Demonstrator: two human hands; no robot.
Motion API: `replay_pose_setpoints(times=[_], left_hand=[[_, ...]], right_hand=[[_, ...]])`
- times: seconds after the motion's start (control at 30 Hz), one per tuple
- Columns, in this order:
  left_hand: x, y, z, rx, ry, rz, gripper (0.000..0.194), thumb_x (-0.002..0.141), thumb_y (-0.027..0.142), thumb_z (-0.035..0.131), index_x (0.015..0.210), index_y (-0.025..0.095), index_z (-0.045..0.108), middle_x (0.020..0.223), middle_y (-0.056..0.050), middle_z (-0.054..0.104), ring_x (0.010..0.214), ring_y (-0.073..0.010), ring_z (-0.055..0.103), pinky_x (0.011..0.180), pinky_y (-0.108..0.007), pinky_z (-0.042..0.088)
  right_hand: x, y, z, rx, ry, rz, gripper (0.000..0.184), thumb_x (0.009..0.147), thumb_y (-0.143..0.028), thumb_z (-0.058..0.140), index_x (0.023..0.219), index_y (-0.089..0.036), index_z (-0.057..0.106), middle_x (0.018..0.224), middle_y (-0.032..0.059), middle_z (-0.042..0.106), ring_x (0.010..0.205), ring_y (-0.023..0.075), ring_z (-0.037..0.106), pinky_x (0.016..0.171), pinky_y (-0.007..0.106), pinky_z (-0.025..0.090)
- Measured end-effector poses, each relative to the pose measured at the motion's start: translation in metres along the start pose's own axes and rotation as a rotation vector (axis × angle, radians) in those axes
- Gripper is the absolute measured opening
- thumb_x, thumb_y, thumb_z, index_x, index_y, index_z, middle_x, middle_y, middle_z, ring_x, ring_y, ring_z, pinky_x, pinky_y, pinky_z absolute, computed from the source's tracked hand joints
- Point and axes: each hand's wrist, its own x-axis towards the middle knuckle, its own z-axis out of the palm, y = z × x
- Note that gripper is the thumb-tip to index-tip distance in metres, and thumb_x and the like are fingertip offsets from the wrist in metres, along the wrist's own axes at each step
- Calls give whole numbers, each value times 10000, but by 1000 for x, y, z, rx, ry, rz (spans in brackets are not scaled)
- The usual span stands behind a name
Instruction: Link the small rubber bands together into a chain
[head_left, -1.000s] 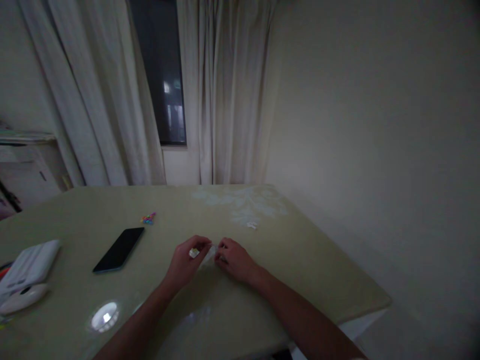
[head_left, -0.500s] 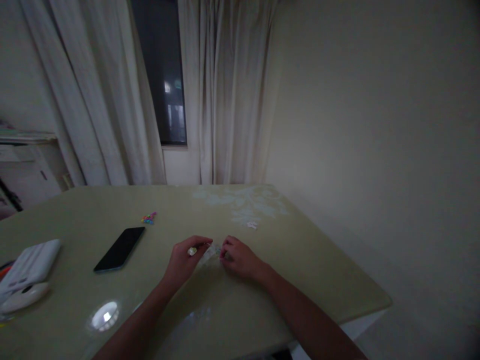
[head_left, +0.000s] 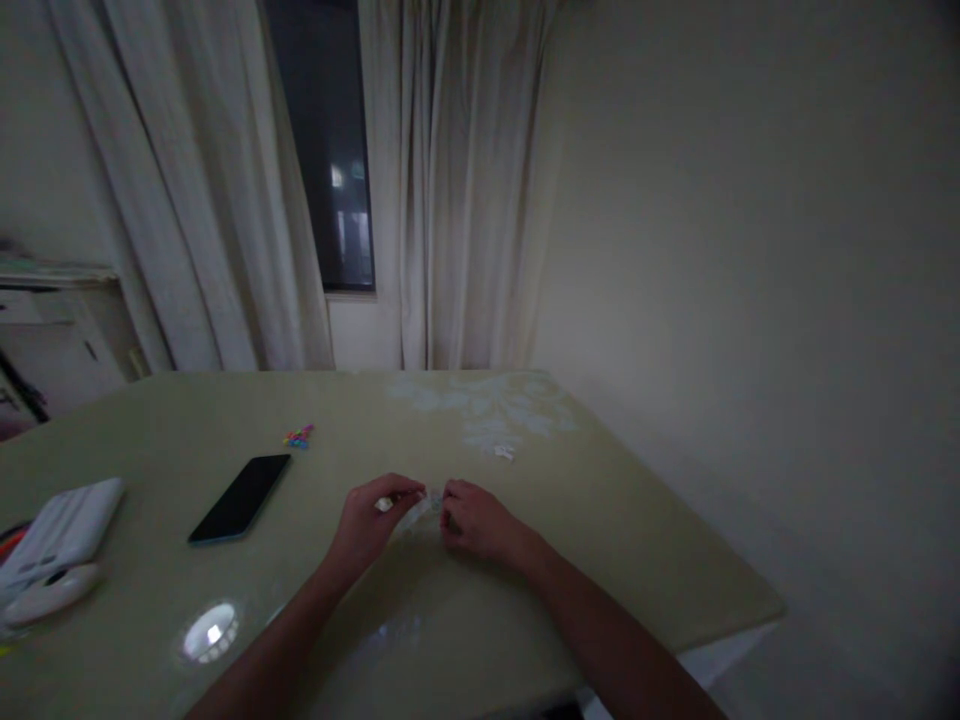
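Over the front middle of the table, my left hand [head_left: 371, 515] is closed in a pinch, thumb and forefinger pointing right. A small pale, shiny thing [head_left: 384, 504] shows in the gap behind those fingertips; its kind is unclear. Between the two hands is a small clear plastic piece [head_left: 415, 512], too faint to make out fully. My right hand [head_left: 476, 520] faces it from the other side with curled fingers pressed together at the piece's right end. What the right fingertips grip is mostly hidden.
Left of my hands lies a black phone [head_left: 240, 498]. Small colourful pieces [head_left: 298, 437] are heaped behind it, and small white pieces [head_left: 505, 453] lie behind my right hand. A white case [head_left: 64, 530] and a white rounded device [head_left: 52, 592] sit at the far left. A wall [head_left: 720, 350] borders the right side.
My right hand's fingers have curled slightly and shifted a little lower. The left hand keeps its pinch in nearly the same place.
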Motion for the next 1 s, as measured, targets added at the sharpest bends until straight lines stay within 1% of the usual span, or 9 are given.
replay_pose_setpoints(times=[0.07, 0.23, 0.33, 0.4, 0.5, 0.6, 0.7, 0.87, 1.0], left_hand=[[0, 0, 0, -15, -11, 10, 145, 862, 315, 682, 841, 241, 804, 821, -21, 820, 758, -187, 734, 727, -279, 561], [-2, 3, 5, -51, -90, 11, 116, 849, 318, 730, 881, 245, 815, 781, -8, 799, 700, -171, 701, 692, -265, 550], [-4, 4, 9, -81, -138, 46, 133, 874, 337, 739, 915, 243, 825, 789, -22, 792, 706, -172, 700, 673, -259, 543], [-4, 3, 9, -101, -142, 88, 142, 890, 351, 741, 893, 237, 827, 807, -38, 789, 730, -179, 712, 664, -258, 542], [-3, 2, 8, -107, -113, 150, 131, 903, 335, 742, 865, 241, 825, 829, -44, 776, 763, -179, 722, 689, -260, 550], [-2, 2, 6, -98, -98, 162, 113, 911, 301, 738, 863, 243, 822, 847, -42, 774, 788, -177, 730, 723, -262, 561], [-3, 3, 7, -107, -114, 158, 132, 923, 308, 726, 864, 236, 820, 846, -46, 783, 782, -176, 736, 721, -259, 569], [-4, -2, 9, -118, -84, 202, 120, 920, 321, 744, 872, 237, 815, 824, -38, 773, 755, -166, 724, 698, -245, 562], [-4, -4, 10, -100, -78, 218, 102, 931, 287, 724, 906, 243, 812, 844, -37, 755, 771, -166, 713, 694, -241, 556]], right_hand=[[0, -1, -1, 85, 32, -15, 83, 826, -167, 704, 903, -159, 677, 984, 61, 595, 915, 194, 551, 843, 302, 447], [2, -3, -3, 571, 243, 48, 40, 907, -198, 657, 880, -175, 638, 942, 6, 533, 811, 130, 518, 744, 238, 432], [3, -5, -1, 775, 285, 52, 181, 948, -343, 656, 900, -169, 647, 934, 4, 516, 757, 118, 487, 681, 235, 403], [4, -5, 0, 861, 272, 46, 287, 922, -453, 696, 913, -168, 666, 941, 10, 529, 761, 123, 495, 684, 248, 403], [5, -3, 1, 969, 232, 83, 415, 856, -577, 746, 895, -168, 689, 943, 20, 558, 790, 140, 526, 726, 276, 423], [7, 0, 4, 1078, 187, 113, 479, 800, -628, 780, 875, -162, 698, 922, 19, 577, 813, 152, 555, 769, 297, 435], [9, 0, 8, 1141, 195, 121, 517, 762, -661, 797, 857, -162, 703, 891, 8, 587, 814, 154, 565, 797, 304, 440], [9, -2, 9, 1177, 216, 117, 469, 780, -620, 813, 851, -165, 726, 870, -1, 595, 790, 142, 554, 783, 295, 428], [8, -2, 5, 1182, 253, 142, 423, 750, -570, 857, 821, -167, 747, 851, 2, 610, 777, 146, 558, 761, 294, 423]])
